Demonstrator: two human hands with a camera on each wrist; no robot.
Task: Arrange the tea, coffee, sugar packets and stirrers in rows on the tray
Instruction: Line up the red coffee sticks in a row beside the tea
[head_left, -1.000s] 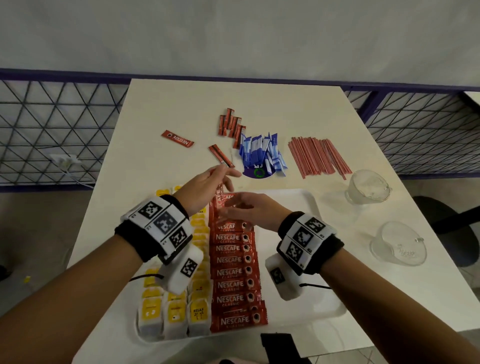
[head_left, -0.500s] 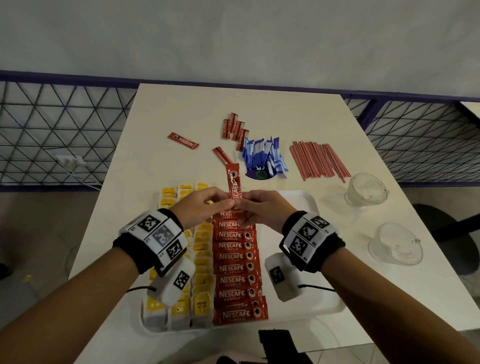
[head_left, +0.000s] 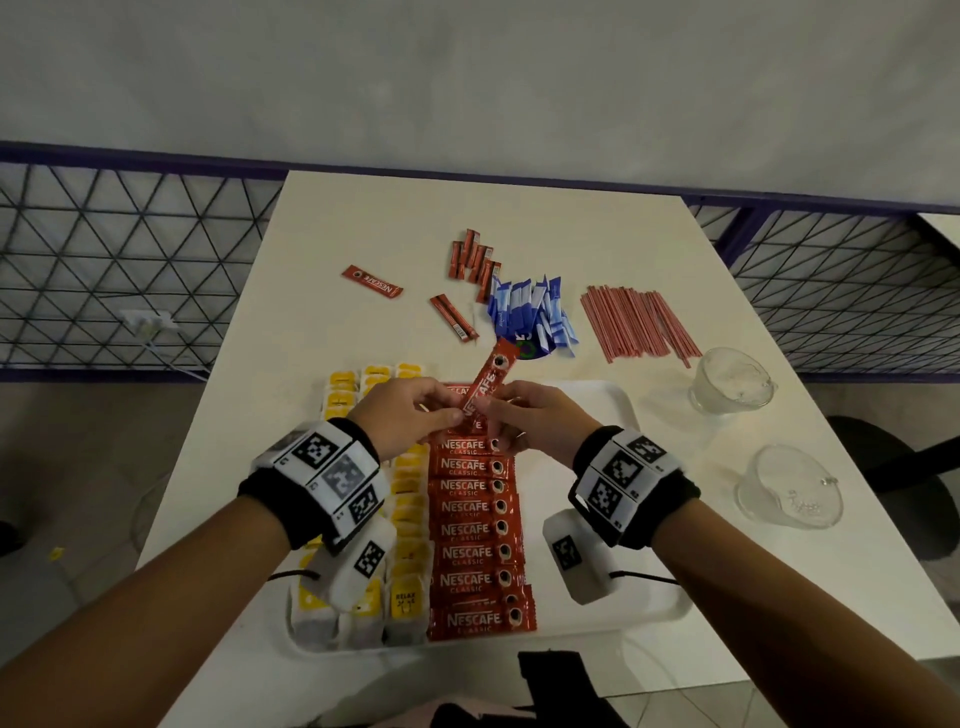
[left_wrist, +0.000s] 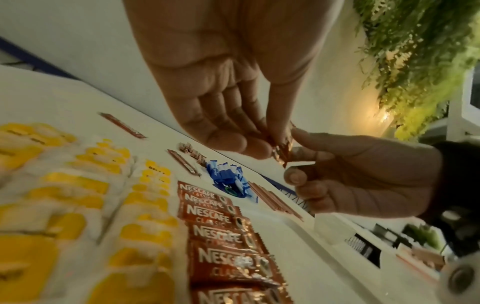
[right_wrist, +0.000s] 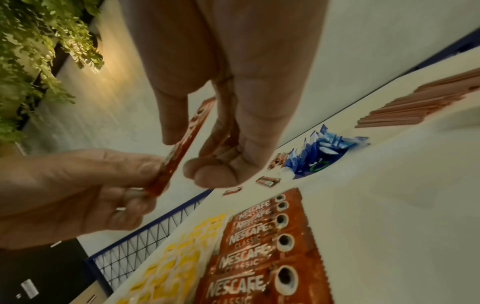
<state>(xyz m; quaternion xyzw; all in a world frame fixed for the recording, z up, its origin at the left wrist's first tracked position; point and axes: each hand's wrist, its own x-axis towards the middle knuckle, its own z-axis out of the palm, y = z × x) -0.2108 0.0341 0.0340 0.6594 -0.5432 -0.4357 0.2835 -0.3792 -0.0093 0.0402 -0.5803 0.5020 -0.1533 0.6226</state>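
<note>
A red Nescafe coffee packet (head_left: 488, 382) hangs over the far end of the white tray (head_left: 618, 408), tilted up to the right. My left hand (head_left: 451, 415) pinches its lower end and my right hand (head_left: 489, 415) pinches it from the other side. In the left wrist view the packet (left_wrist: 281, 152) sits between both hands' fingertips. In the right wrist view it (right_wrist: 182, 148) runs past my right thumb. On the tray lie a row of coffee packets (head_left: 475, 530) and yellow tea bags (head_left: 408, 597). Blue sugar packets (head_left: 530, 312) and red stirrers (head_left: 634, 322) lie on the table.
Loose coffee packets lie beyond the tray: one (head_left: 372, 281) at the left, one (head_left: 453, 325) nearer, and a cluster (head_left: 475, 260) further back. Two glass cups (head_left: 732, 382) (head_left: 789, 486) stand right of the tray. The tray's right half (head_left: 649, 587) is bare.
A second ago my left hand reached past the tray's far edge. Both hands have since come together on a coffee packet, which has tipped from upright towards the right.
</note>
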